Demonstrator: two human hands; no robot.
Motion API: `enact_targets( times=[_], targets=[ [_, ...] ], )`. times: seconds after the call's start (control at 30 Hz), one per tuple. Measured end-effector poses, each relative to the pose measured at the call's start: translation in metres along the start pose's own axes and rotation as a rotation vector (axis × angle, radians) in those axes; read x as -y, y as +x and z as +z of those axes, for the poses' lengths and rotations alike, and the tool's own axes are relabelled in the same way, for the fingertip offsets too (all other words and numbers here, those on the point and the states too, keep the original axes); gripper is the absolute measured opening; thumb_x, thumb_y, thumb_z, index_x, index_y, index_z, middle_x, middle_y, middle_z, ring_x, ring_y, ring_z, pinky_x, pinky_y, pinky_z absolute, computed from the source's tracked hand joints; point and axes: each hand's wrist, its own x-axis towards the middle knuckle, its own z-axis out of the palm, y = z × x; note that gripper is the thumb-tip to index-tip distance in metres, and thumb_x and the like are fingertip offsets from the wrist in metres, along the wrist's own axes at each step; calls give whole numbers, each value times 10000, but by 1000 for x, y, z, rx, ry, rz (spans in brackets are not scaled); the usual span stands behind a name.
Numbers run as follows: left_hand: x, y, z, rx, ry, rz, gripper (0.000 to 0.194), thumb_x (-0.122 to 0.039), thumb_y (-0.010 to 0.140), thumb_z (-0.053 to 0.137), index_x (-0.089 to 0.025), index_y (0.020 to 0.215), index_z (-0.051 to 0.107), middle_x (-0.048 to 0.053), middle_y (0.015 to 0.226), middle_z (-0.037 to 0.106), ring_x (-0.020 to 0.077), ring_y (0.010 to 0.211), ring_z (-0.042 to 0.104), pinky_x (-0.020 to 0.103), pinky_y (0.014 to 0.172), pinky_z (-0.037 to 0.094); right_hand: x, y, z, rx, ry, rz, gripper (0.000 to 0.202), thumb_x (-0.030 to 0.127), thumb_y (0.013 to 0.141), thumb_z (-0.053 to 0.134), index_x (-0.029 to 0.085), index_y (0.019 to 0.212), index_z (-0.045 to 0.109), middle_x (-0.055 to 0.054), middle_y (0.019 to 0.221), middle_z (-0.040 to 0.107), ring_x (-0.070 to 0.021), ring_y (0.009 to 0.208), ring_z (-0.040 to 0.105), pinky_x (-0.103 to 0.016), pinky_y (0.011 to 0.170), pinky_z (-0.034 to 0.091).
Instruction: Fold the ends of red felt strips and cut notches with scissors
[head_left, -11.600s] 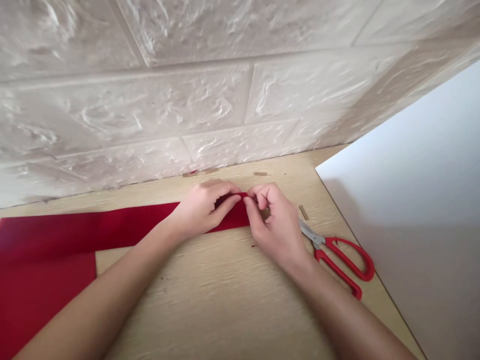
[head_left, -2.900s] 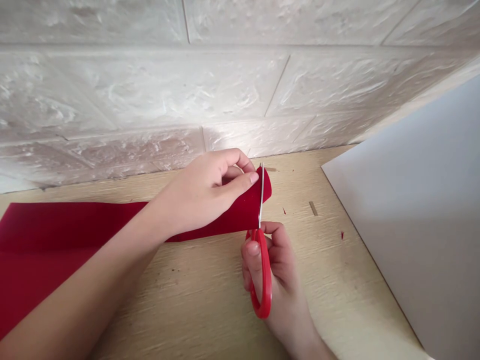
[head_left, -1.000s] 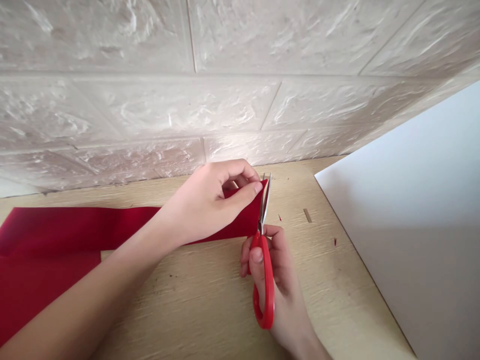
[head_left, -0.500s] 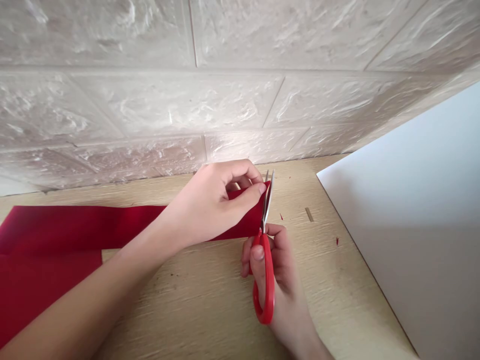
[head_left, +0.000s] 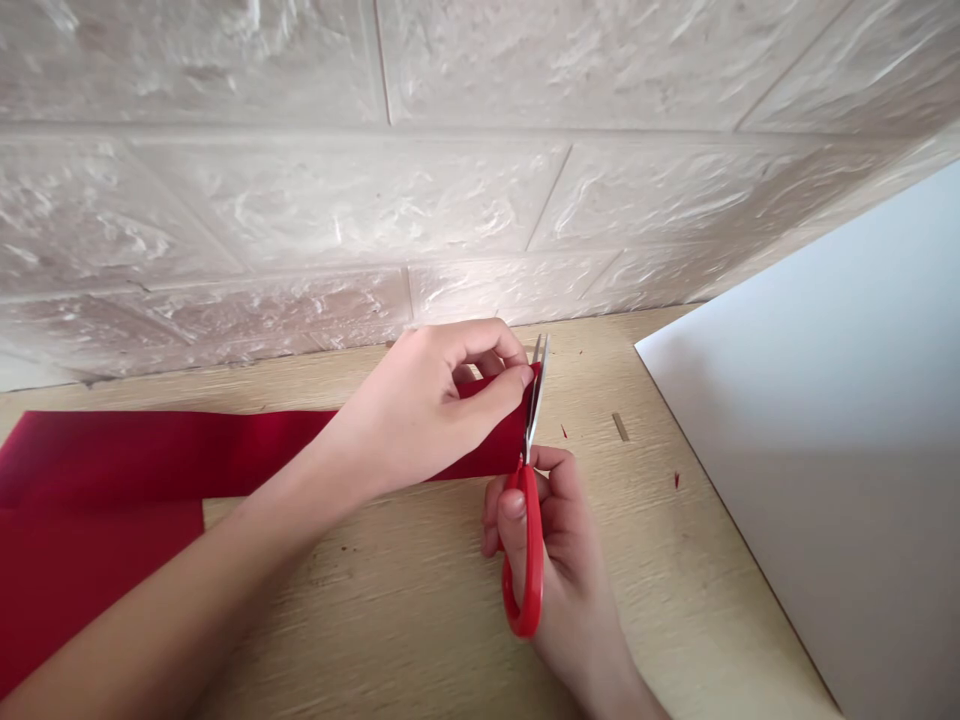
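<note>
A long strip of dark red paper or fabric [head_left: 180, 450] stretches from the left side to the middle of the view; I cannot tell which material it is. My left hand [head_left: 442, 405] pinches the strip close to its right end, thumb on top. In my right hand [head_left: 562, 550] are scissors with red handles [head_left: 534, 560], the thumb through one loop. Their metal blades point away from me and lie along the strip's right edge, slightly apart, with the edge between them. The fingers under the strip are partly hidden.
A wider red sheet [head_left: 82, 580] lies at lower left. Tiny red scraps [head_left: 676, 480] and a thin brownish piece [head_left: 620, 427] are on the wooden table [head_left: 390, 620]. At right stands a white panel [head_left: 840, 420]; a pale brick-patterned wall [head_left: 337, 200] rises behind.
The scissor handles have shifted slightly up and left, and the blades look a little closer together. My left hand keeps nearly the same place on the strip.
</note>
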Motion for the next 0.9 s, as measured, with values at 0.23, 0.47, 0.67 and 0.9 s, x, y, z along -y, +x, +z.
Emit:
enact_targets(
  times=[0.23,0.47,0.67,0.9],
  targets=[
    [-1,0,0,-1,9,-8,194,-328,957,586,-221,821,674,-38,656,632,85,535,507,243,482,352,-1,1,2,-9,12,-14,366,594,950,621,249,1002,511,39,715,586,-99,555,500,-233,529,421],
    [-1,0,0,-3,-1,-9,191,-305,950,593,-215,797,664,-35,664,643,84,538,511,245,497,368,0,2,2,0,26,7,376,601,940,632,251,994,508,52,680,565,-104,543,500,-238,523,422],
    [0,1,0,0,-6,-11,179,-282,948,601,-214,798,670,-45,692,671,76,572,537,237,520,388,1,2,2,-12,38,32,431,654,913,639,251,984,505,69,650,533,-98,520,494,-227,491,414],
    [-1,2,-2,-5,-8,-9,153,-263,938,615,-210,807,673,-44,728,689,79,617,563,228,569,433,0,0,0,-38,-5,90,443,668,912,630,256,987,484,73,630,543,-95,467,485,-222,426,388]
  ],
)
